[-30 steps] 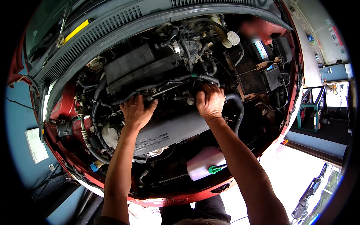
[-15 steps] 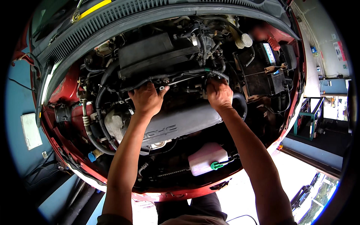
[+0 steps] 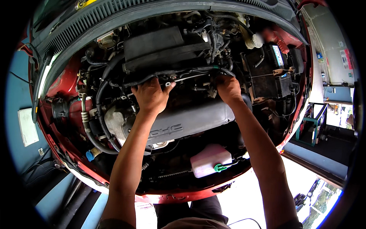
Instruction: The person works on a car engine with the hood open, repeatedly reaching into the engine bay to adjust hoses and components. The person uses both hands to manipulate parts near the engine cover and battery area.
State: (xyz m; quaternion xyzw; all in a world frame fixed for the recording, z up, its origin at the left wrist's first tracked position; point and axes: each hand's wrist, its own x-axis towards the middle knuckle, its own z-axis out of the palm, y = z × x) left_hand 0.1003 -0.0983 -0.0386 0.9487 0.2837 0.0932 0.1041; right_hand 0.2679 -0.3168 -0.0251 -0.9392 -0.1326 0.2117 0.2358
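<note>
Just beyond the engine cover (image 3: 190,117), the left hand (image 3: 150,96), thumb spread, meets a thick black cable (image 3: 167,72); the right hand (image 3: 228,91) curls nearby. Both grips are hidden; blind tugging could tear the cable.

on my feed the floor (image 3: 248,206) is blown out to white, while the engine bay (image 3: 175,162) is dim, its gaps sinking to black. i get a soft sheen along the engine cover (image 3: 198,118) and good light on the left hand (image 3: 150,95); the right hand (image 3: 228,88) has its fingertips in shadow. the fisheye bends the cowl (image 3: 145,18), corners go black, and a patch over the red bodywork (image 3: 268,36) is smeared.
</note>
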